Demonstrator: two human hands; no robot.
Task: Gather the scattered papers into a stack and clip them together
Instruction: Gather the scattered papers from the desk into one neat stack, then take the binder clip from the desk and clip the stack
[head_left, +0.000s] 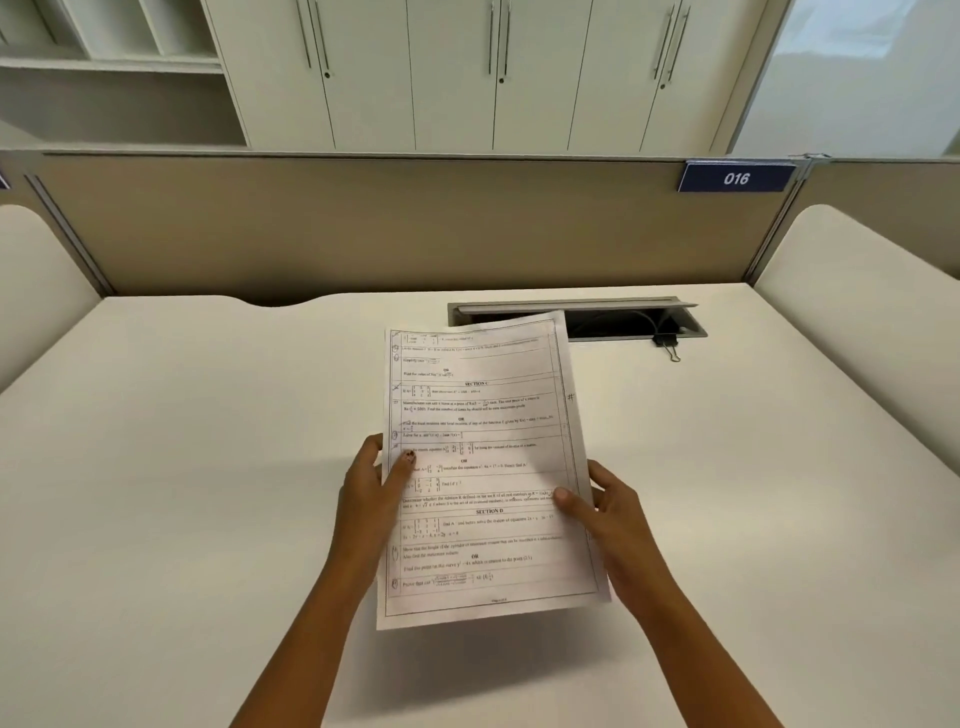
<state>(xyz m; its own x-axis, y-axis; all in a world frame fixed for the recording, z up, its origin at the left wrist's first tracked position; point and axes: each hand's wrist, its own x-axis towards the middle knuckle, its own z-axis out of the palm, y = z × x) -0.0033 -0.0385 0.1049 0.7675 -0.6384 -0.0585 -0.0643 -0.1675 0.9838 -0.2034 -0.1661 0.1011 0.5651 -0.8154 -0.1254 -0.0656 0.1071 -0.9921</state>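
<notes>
Right now we see the papers (485, 467) gathered into one stack and held up above the white desk (182, 441), near its middle and close to the person. Their long axis runs away from the person toward the partition, with the far end tipped a little to the right; the printed side faces up, and its text reads upright from the person's side, with headings such as "SECTION C" and "SECTION D". At the near left corner a second sheet's edge peeks out just under the top one, so the stack is not quite flush.

Beyond the far edge of the papers, a cable tray (576, 318) is sunk into the desk with its lid propped open; dark cables lie inside it. We see a black binder clip (666, 344) lying on the desk at the tray's near right rim, its wire handles pointing toward the person, well apart from the stack.

We see the left hand (371, 491) grasping the stack's left edge about halfway along, thumb on top of the page and fingers behind it. The right hand (602, 512) grips the right edge lower down, thumb pressed on the printed face, fingers curled underneath. Both forearms reach up from the bottom of the view, converging on the stack.
</notes>
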